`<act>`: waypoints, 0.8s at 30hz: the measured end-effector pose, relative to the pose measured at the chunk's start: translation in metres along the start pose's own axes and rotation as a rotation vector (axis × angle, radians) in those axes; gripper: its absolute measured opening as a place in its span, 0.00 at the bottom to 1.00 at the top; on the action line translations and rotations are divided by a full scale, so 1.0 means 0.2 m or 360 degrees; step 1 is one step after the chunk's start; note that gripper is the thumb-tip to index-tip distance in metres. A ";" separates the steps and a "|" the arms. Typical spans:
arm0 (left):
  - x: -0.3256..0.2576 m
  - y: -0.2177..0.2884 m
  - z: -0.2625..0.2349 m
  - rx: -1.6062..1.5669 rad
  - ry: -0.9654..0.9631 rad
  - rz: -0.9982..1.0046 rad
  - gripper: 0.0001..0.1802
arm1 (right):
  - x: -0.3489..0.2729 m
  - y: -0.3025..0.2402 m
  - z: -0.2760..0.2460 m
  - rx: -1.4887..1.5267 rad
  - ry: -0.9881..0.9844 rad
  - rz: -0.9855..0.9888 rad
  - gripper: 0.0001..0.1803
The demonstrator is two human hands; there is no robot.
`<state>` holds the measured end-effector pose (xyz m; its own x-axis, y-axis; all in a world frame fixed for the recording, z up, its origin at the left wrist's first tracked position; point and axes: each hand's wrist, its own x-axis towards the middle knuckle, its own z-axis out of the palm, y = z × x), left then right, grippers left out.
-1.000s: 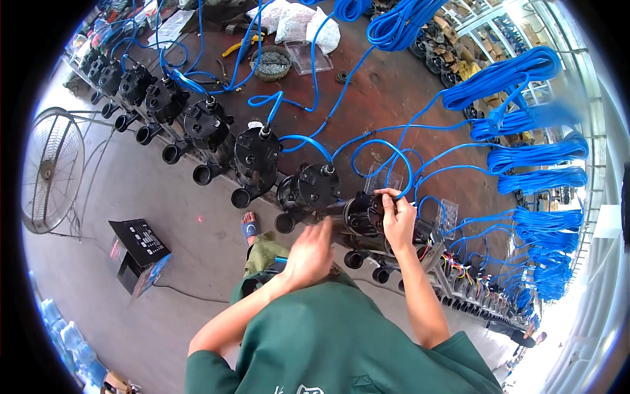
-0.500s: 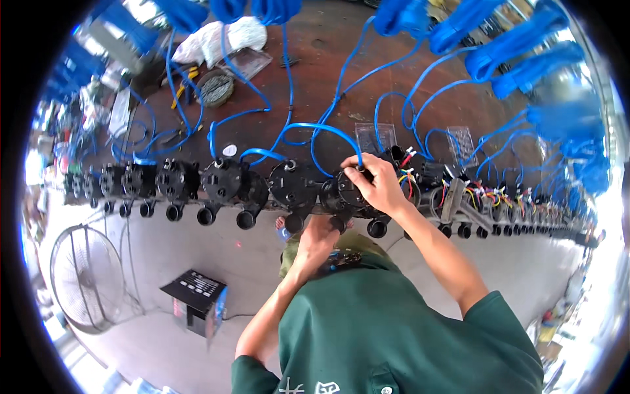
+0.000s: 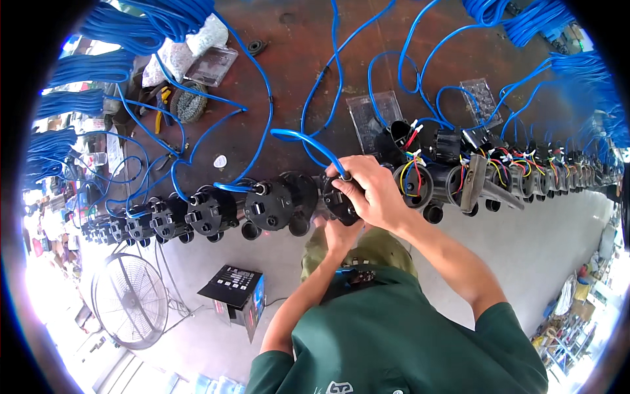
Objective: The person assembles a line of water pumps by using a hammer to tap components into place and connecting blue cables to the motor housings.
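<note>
My right hand [image 3: 371, 190] is closed on a black round plastic housing [image 3: 338, 202], thumb and fingers at its cap beside the entry of a blue cable [image 3: 298, 136]. From below, my left hand [image 3: 342, 235] holds the same housing; its fingertips are partly hidden beneath it. Left of my hands stands another black housing [image 3: 268, 209] with its flat face toward me. On the right, an uncapped housing [image 3: 413, 184] shows red, yellow and white wires inside.
Similar housings line the bench edge on both sides. A metal bar [image 3: 471, 184] lies across those on the right. Pliers [image 3: 161, 108], a bowl of small parts [image 3: 189, 103] and blue cable coils [image 3: 121, 29] rest behind. Below stand a fan [image 3: 129, 301] and a box [image 3: 235, 292].
My view has shifted, so the bench looks nearer and the left-hand row sits lower. Both hands stay at the same housing, whose round face now shows more toward me.
</note>
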<state>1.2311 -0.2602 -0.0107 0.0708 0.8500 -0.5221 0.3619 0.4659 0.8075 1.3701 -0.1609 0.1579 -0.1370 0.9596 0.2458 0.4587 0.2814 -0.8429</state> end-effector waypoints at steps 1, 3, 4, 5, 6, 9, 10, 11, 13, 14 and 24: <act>0.00 0.00 0.01 -0.0131 0.0086 0.0189 0.42 | 0.01 0.00 0.00 0.0009 -0.0002 0.0008 0.09; -0.01 -0.02 0.02 -0.0141 0.0074 0.0154 0.39 | 0.01 0.00 0.00 0.0014 0.0015 -0.0001 0.10; 0.00 -0.05 0.02 -0.0101 0.0042 0.0098 0.39 | 0.01 0.01 0.01 0.0011 0.0033 -0.0018 0.10; 0.01 -0.08 0.02 -0.0060 0.0010 0.0042 0.39 | 0.00 0.01 0.01 0.0006 0.0052 -0.0034 0.10; 0.02 -0.07 0.01 0.0033 -0.0144 -0.0054 0.40 | 0.01 0.02 0.01 0.0016 0.0024 -0.0018 0.10; 0.02 -0.13 -0.12 0.0070 -0.0384 -0.0115 0.42 | 0.02 0.03 -0.01 0.0059 -0.0150 0.0005 0.11; -0.04 -0.05 -0.19 -0.0131 -0.0419 -0.0122 0.42 | 0.04 0.04 -0.03 0.0077 -0.0269 -0.0003 0.11; -0.12 0.11 -0.27 -0.0433 -0.0407 -0.0099 0.42 | 0.05 0.03 -0.06 0.0099 -0.0390 -0.0018 0.11; -0.24 0.47 -0.39 -0.0885 -0.0386 0.0039 0.41 | 0.06 0.02 -0.16 0.0304 -0.0535 0.0146 0.18; -0.28 0.58 -0.41 -0.1034 -0.0328 0.0149 0.41 | 0.07 0.03 -0.18 0.0386 -0.0610 0.0207 0.20; -0.05 0.77 -0.30 -0.0992 -0.0071 0.0295 0.33 | -0.38 0.09 -0.86 -0.0840 0.0458 0.0566 0.26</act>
<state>1.2304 -0.1808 0.1357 0.1234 0.9252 -0.3589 -0.2659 0.3793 0.8863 1.5404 -0.2277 0.2071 0.3052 0.9358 0.1765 0.8079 -0.1563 -0.5682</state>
